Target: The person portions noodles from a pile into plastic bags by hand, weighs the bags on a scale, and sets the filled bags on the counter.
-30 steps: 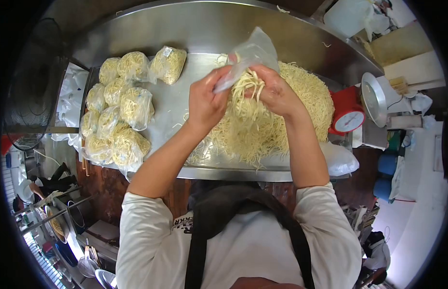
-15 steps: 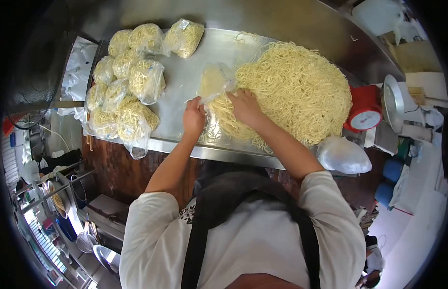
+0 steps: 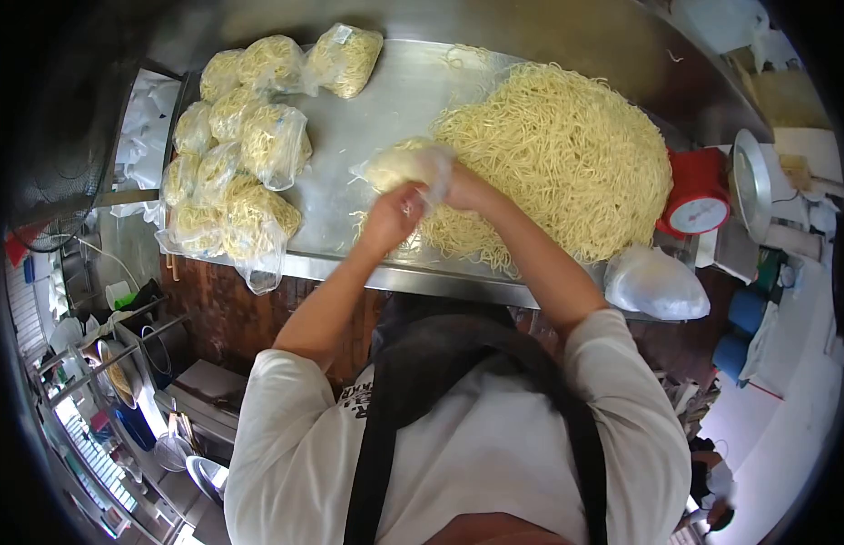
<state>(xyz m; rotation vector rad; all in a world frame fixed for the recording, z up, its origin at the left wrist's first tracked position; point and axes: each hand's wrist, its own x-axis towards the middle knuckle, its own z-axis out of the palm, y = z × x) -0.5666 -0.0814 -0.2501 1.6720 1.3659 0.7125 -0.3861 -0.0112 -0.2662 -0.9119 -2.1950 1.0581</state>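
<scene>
A clear plastic bag (image 3: 399,170) with pale noodles in it is held over the steel table, its mouth toward me. My left hand (image 3: 396,218) is closed on the near edge of the bag. At the bag's right side, my right hand (image 3: 465,189) grips the mouth, its fingers mostly hidden by cloudy film. Just right of both hands spreads a large heap of loose yellow noodles (image 3: 567,163). Some strands lie below the hands, near the table's front edge.
Several filled noodle bags (image 3: 272,145) are grouped on the left of the steel table (image 3: 349,238). A red scale (image 3: 697,195) with a metal pan (image 3: 751,186) stands at right. A bulging plastic bag (image 3: 658,283) sits at the front right corner. A raised steel wall (image 3: 494,23) runs behind.
Both hands have come closer together at the bag. My left hand has moved right, and my right hand has left the loose noodles for the bag's mouth. The bag looks fuller and tilted.
</scene>
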